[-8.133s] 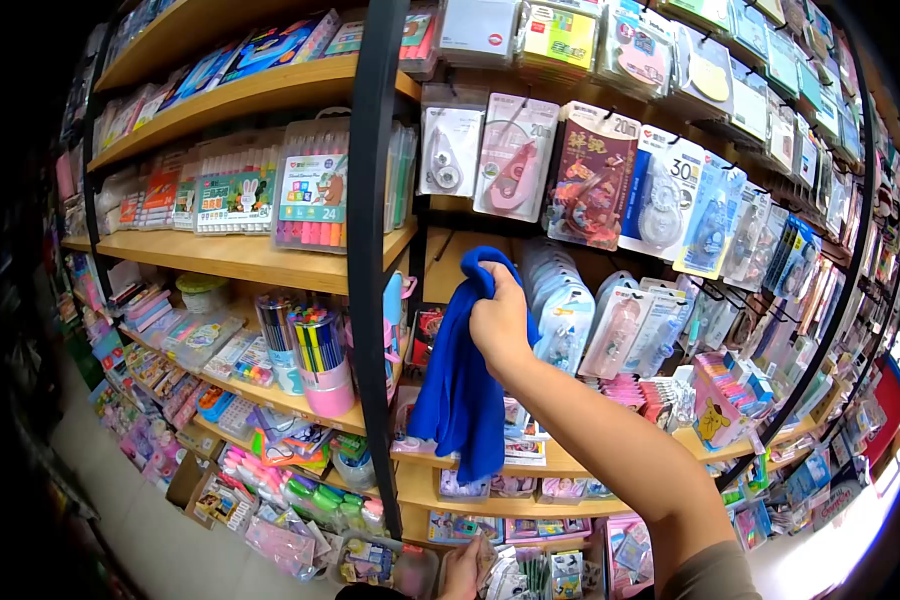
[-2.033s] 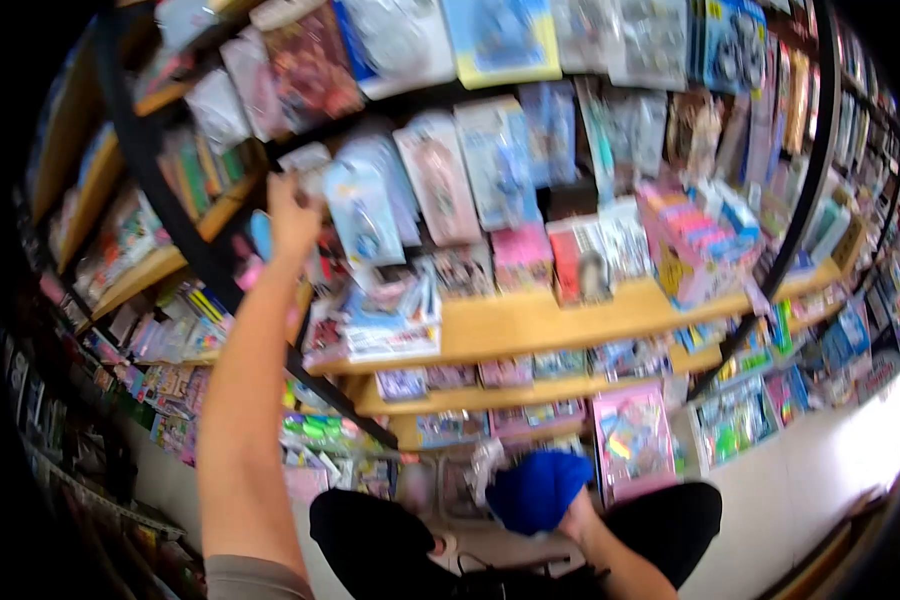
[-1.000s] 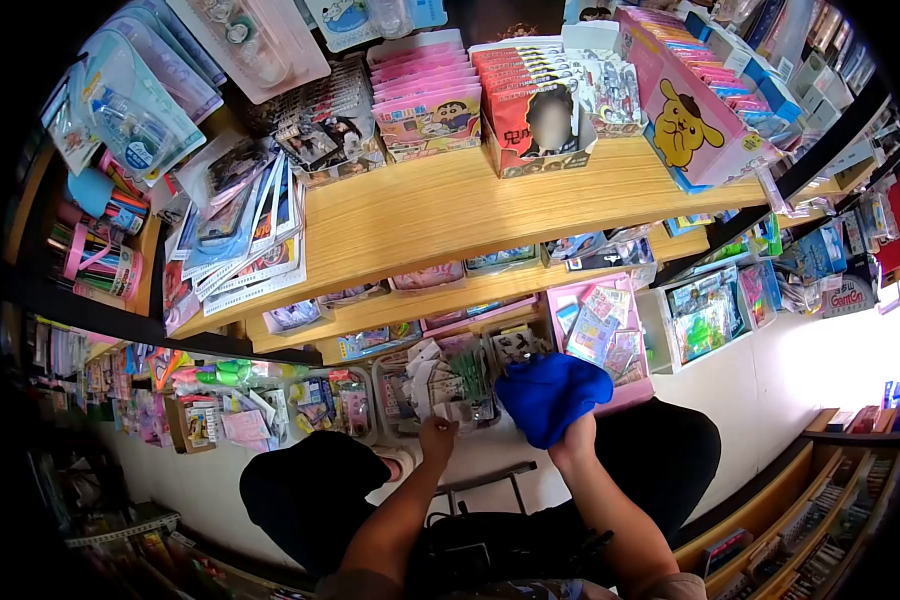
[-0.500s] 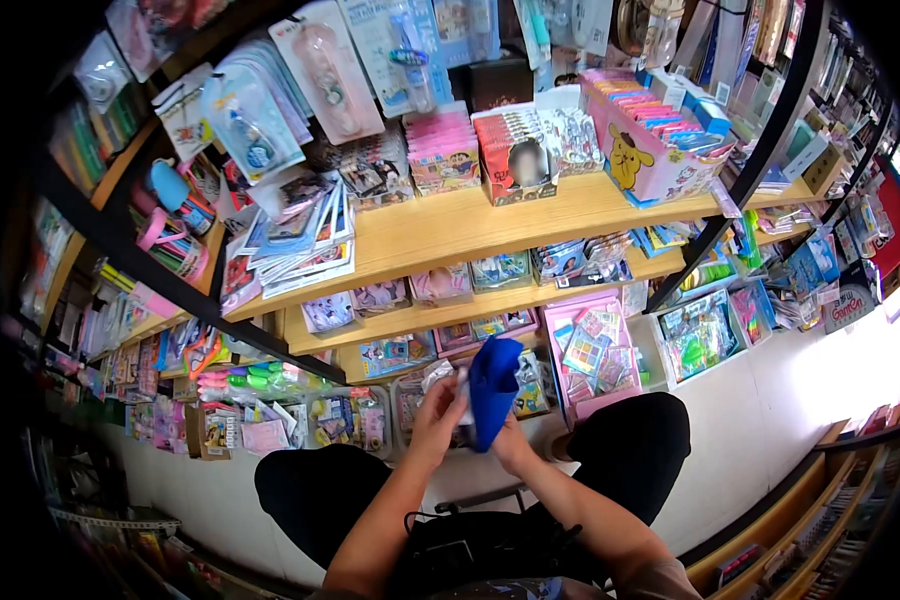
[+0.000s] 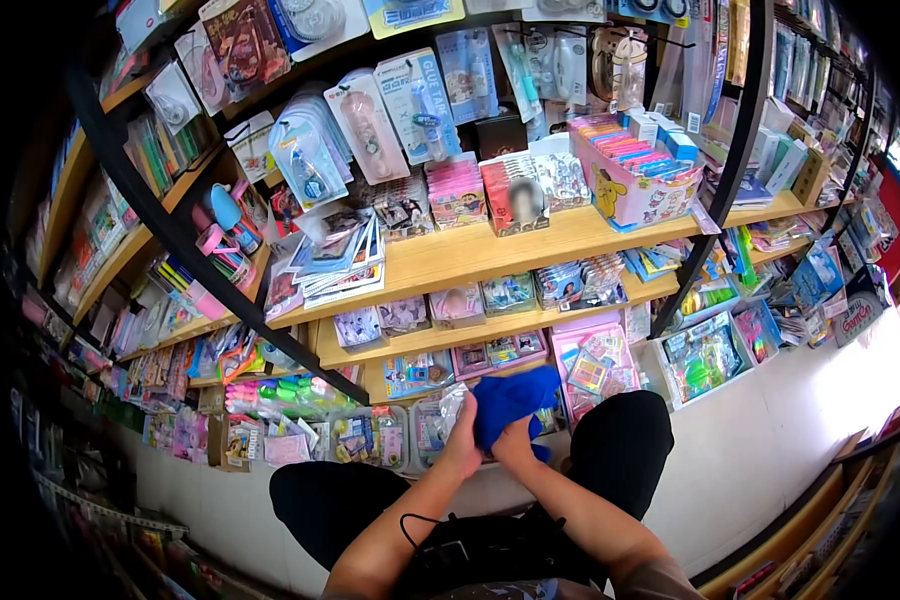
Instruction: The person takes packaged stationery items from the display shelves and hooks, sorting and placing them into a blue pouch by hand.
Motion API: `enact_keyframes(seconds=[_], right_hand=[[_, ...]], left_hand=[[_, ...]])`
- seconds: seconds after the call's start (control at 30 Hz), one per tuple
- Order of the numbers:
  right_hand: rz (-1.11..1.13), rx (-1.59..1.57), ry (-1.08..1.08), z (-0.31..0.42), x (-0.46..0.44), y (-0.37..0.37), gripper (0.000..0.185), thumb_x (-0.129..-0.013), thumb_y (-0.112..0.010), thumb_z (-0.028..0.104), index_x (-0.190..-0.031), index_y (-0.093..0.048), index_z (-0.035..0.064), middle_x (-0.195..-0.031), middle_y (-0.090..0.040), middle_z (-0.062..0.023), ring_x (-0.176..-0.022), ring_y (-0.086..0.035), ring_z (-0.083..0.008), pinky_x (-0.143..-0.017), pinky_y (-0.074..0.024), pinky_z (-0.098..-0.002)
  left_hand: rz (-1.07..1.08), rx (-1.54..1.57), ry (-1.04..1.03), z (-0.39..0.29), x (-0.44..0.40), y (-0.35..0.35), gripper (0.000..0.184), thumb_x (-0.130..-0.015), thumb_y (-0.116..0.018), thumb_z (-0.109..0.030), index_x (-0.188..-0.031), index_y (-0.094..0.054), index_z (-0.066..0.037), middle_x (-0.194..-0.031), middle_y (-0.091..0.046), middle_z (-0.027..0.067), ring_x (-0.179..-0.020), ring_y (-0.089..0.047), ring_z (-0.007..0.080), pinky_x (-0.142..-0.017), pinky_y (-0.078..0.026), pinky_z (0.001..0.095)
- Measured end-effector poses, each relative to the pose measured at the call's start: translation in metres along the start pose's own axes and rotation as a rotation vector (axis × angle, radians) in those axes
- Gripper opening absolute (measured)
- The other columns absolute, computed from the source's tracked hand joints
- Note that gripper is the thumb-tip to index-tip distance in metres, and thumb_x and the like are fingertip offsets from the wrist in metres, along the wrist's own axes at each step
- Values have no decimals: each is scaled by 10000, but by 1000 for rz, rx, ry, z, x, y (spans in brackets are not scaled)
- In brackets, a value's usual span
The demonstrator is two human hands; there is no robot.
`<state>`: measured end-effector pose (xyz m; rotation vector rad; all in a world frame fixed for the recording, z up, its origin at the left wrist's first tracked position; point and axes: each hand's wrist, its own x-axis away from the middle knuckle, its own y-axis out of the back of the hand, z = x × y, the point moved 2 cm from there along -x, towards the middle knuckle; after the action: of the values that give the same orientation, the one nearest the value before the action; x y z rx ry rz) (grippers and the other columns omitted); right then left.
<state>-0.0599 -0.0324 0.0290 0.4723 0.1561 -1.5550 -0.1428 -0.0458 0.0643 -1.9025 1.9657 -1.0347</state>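
Observation:
A blue cloth is bunched between my two hands, in front of the low bins. My left hand is closed at its left side, with the fingers partly hidden behind the fabric. Beside those fingers shows a shiny, crinkled silvery packet; whether I hold it or it lies in the bin behind, I cannot tell. My right hand grips the lower part of the cloth, its fingertips tucked into the folds.
A wooden shelf crosses ahead, bearing fanned cards and a pink box of packets. Blister packs hang above. Plastic bins and a pink tray sit low before my knees. Black posts frame the shelving.
The blue cloth has gone from a folded, upright shape to a wider spread toward the right. My hands have shifted slightly, and the camera view has moved.

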Motion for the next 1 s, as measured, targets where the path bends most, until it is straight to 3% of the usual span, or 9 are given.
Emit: enact_keyframes(seconds=[0.2,0.3,0.4,0.53,0.67,0.77,0.9,0.97,1.0], right_hand=[[-115,57,-241,-15,-13,9,202,-757,-523,142,-850,-580,-29,-873,-552,-268,-817,-536,-427,-682,-440,-405],[-201,153,-441,-33,-24,22,156,-756,-476,99,-790,-560,-28,-782,-564,-237,-748,-560,-386,-657,-424,-401],[-621,-532,-815,-80,-19,29,161,-724,-378,13,-732,-538,8,-687,-530,-62,-626,-483,-177,-568,-391,-326],[-363,-534,-553,-9,-23,38,70,-759,-536,80,-794,-555,23,-753,-553,-79,-687,-510,-193,-610,-404,-318],[-186,96,218,44,2,12,304,-751,-599,154,-1015,-552,11,-1085,-527,-201,-956,-520,-372,-804,-422,-374],[-96,-13,-316,7,2,11,330,-757,-602,184,-1032,-547,10,-1084,-530,-206,-946,-523,-382,-818,-414,-377],[-156,110,-553,-43,-16,17,276,-896,-437,230,-998,-554,1,-996,-569,-204,-890,-553,-339,-776,-425,-384],[-314,-949,-895,-129,1,-5,300,-909,-415,255,-1035,-558,24,-999,-600,-135,-900,-578,-256,-802,-444,-365],[-303,-1014,-1094,-100,0,0,313,-903,-418,272,-1045,-557,30,-1012,-599,-129,-914,-578,-260,-816,-447,-368]], left_hand=[[-158,-176,80,27,-3,39,290,-878,-519,-261,-1063,-538,-39,-1027,-577,52,-912,-550,156,-807,-424,295],[-33,-96,67,15,10,27,234,-882,-502,-207,-1038,-551,-40,-967,-600,51,-883,-568,161,-775,-451,314],[-2,26,82,-2,13,14,298,-902,-464,-213,-1117,-501,-9,-1060,-573,97,-960,-558,208,-846,-438,351],[-80,118,48,-8,0,28,353,-914,-438,-258,-1150,-481,2,-1114,-554,113,-987,-552,222,-871,-431,358],[-203,194,123,17,-11,18,321,-902,-431,-263,-1096,-519,-22,-1059,-574,79,-927,-569,219,-823,-455,328],[-101,-51,-91,58,-44,72,344,-915,-401,-285,-1112,-507,-25,-1056,-573,84,-929,-568,226,-825,-454,334],[-161,185,108,6,-3,10,371,-935,-367,-304,-1131,-488,-13,-1071,-567,102,-933,-567,236,-835,-449,353],[-67,148,76,-9,3,1,372,-936,-379,-300,-1142,-484,-8,-1088,-563,102,-923,-568,240,-827,-446,368],[-121,79,66,-9,3,5,370,-936,-381,-297,-1144,-486,-9,-1088,-565,97,-921,-569,240,-825,-446,365]])
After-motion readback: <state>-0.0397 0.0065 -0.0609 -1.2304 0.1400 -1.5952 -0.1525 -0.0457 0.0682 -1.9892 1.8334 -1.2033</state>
